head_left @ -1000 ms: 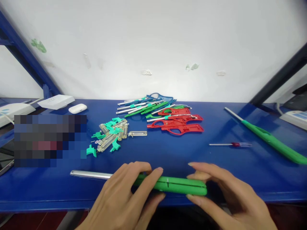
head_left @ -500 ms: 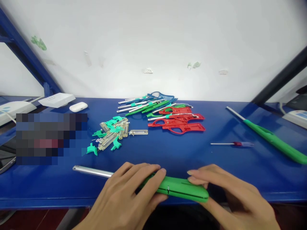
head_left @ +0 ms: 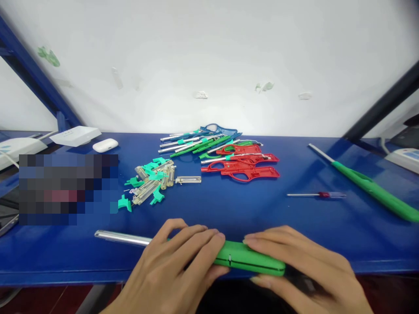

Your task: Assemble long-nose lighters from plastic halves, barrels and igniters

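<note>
A green lighter (head_left: 250, 257) with a long metal tube lies crosswise at the table's front edge, its tube pointing left. My left hand (head_left: 185, 261) is wrapped over its middle, fingers on top and thumb below. My right hand (head_left: 301, 266) pinches the handle end on the right, fingers on the upper side and thumb under it. A dark seam runs along the handle's side. Clear fuel tanks (head_left: 147, 189) and turquoise triggers (head_left: 157, 196) lie in a heap behind my left hand. Red casing halves (head_left: 248, 172) lie further back.
Blue casings (head_left: 225, 131) and green casings (head_left: 212, 144) with metal tubes lie near the wall. On the right are a screwdriver (head_left: 324, 195) and another green lighter (head_left: 376, 189). A white case (head_left: 105, 145) stands back left, beside a pixelated area.
My right fingers have shifted left along the handle, and the right thumb has moved left beneath it. The metal tube's tip sits slightly further left and lower.
</note>
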